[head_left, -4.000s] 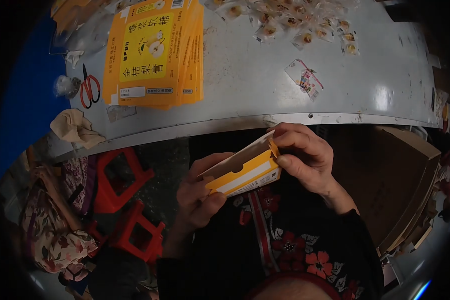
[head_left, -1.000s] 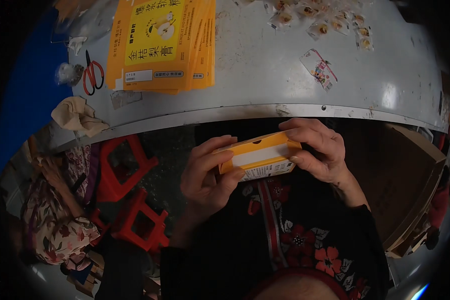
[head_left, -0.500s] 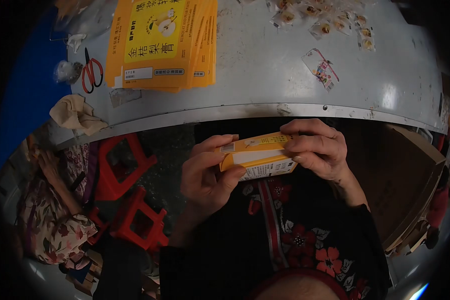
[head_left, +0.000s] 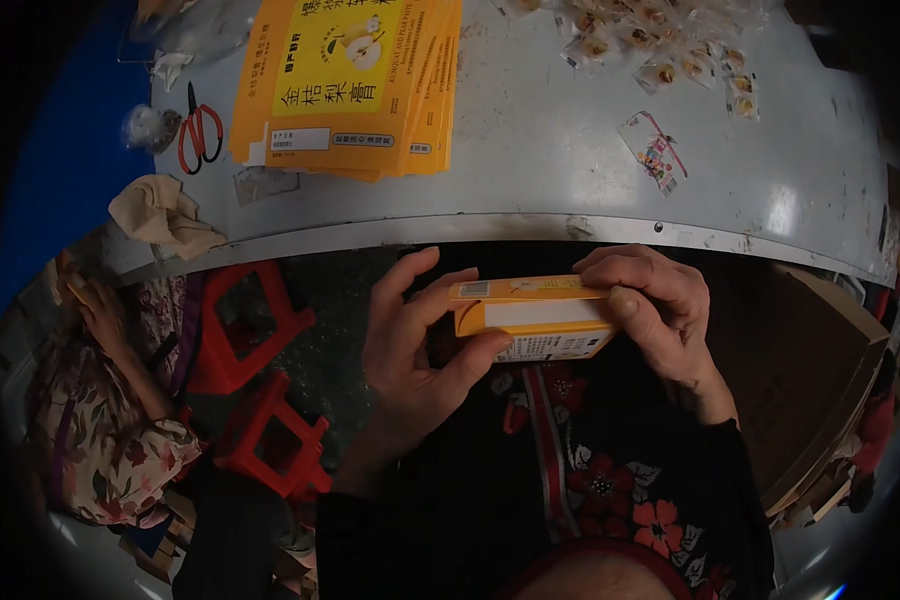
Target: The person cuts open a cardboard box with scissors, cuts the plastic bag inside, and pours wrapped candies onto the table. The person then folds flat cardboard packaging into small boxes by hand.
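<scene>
A small yellow-orange carton (head_left: 550, 318) is held level in front of my chest, over the gap before the table edge. A white strip shows along its near side, with printed text below. My left hand (head_left: 415, 345) is at the carton's left end, its thumb against the lower corner and a finger at the top edge, while another finger is lifted away. My right hand (head_left: 660, 305) closes round the right end, thumb on the near side and fingers over the top. The carton's far side is hidden.
On the grey table (head_left: 530, 150) lie a stack of flat yellow cartons (head_left: 360, 140), red-handled scissors (head_left: 200, 135), a beige cloth (head_left: 165, 215), a printed plastic wrapper (head_left: 655, 155) and several small wrapped pieces (head_left: 670, 55). Red stools (head_left: 280, 440) and another person's arm (head_left: 125, 360) are at left; a cardboard box (head_left: 820, 370) stands at right.
My left fingers have spread, one lifting off the carton. The right thumb has shifted onto the carton's near upper edge. The carton sits slightly further right and more level; the view has shifted a little.
</scene>
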`<state>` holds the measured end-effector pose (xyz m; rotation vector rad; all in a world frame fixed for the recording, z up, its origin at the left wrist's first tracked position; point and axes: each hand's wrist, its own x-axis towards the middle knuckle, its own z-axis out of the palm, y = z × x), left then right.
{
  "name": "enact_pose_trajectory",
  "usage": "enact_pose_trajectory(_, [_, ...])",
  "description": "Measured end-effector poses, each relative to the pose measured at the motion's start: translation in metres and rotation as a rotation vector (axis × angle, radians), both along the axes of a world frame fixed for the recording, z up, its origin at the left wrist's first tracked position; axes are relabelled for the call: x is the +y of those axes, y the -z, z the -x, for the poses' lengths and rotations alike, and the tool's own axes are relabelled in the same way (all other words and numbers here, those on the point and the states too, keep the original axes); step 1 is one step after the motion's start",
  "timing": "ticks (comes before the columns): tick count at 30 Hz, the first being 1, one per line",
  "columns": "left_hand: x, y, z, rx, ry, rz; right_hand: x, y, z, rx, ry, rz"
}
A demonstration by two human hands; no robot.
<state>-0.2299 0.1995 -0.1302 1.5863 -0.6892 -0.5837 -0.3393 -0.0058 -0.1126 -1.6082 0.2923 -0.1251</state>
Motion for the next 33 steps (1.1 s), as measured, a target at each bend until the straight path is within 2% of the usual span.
enact_pose_trajectory(3, [-0.003,-0.003,-0.002,-0.134,-0.007,-0.080,-0.001,-0.006,-0.002,0.088,-0.014,-0.090])
enact_pose_trajectory(13, [-0.007,-0.005,-0.002,-0.022,0.005,-0.126,-0.004,0.000,-0.004,0.102,-0.056,-0.127])
enact_pose_trajectory(15, [-0.013,0.000,0.004,0.235,-0.146,0.175,-0.003,0.002,-0.005,0.104,-0.095,-0.122])
enact_pose_trajectory(18, [-0.014,-0.002,0.003,0.351,-0.134,0.233,-0.001,0.004,-0.006,0.102,-0.090,-0.085])
enact_pose_trajectory(19, [-0.011,-0.002,0.002,0.348,-0.138,0.234,-0.001,0.006,-0.006,0.098,-0.094,-0.084])
enact_pose_trajectory(21, [-0.004,0.000,-0.001,0.270,0.022,0.087,-0.002,0.008,-0.005,0.118,-0.087,-0.092])
enact_pose_trajectory(25, [-0.006,-0.002,-0.001,0.242,-0.066,0.058,-0.002,0.009,-0.005,0.103,-0.098,-0.071])
enact_pose_trajectory(27, [0.000,-0.001,-0.003,-0.006,-0.003,-0.091,-0.002,0.009,-0.004,0.088,-0.112,-0.073])
enact_pose_trajectory(33, [-0.002,-0.004,0.000,0.063,-0.042,0.027,-0.001,-0.002,-0.008,0.021,-0.127,0.021])
